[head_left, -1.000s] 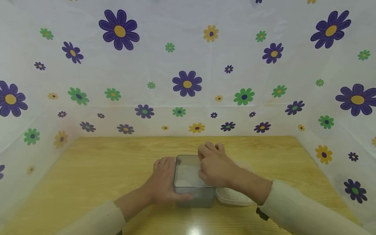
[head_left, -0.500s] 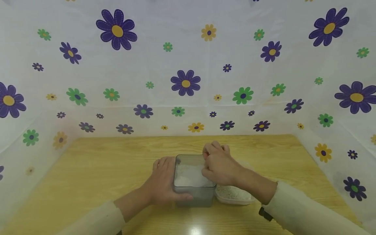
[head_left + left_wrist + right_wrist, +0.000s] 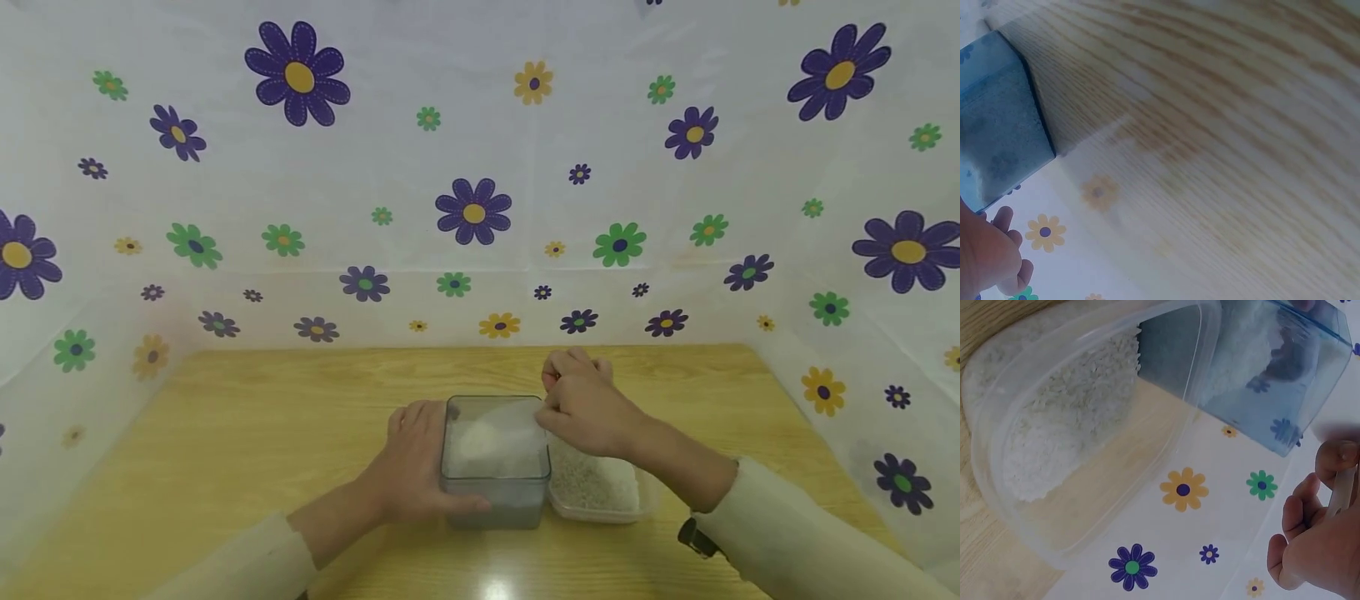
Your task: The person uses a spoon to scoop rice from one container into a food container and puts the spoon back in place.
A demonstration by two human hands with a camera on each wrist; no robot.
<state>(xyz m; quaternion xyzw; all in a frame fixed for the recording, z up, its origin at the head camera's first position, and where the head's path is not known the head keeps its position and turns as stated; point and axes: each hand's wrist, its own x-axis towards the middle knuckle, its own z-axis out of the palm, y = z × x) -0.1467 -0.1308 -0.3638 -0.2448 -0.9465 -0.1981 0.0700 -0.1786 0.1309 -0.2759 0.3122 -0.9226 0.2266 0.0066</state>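
Light wood-grain table (image 3: 285, 433) is lying flat, white sheet (image 3: 615, 50) is rising behind it and along both sides, purple flowers (image 3: 300, 77), green flowers (image 3: 619, 245) and yellow-orange flowers (image 3: 533, 82) are dotting the sheet, bright glare (image 3: 497, 588) is gleaming on the table's near part

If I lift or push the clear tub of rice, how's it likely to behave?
The clear tub will probably slide rather than tip, being low and broad. It may feel lopsided, since the rice is heaped toward one side. The top is open, so tilting could well spill grains.
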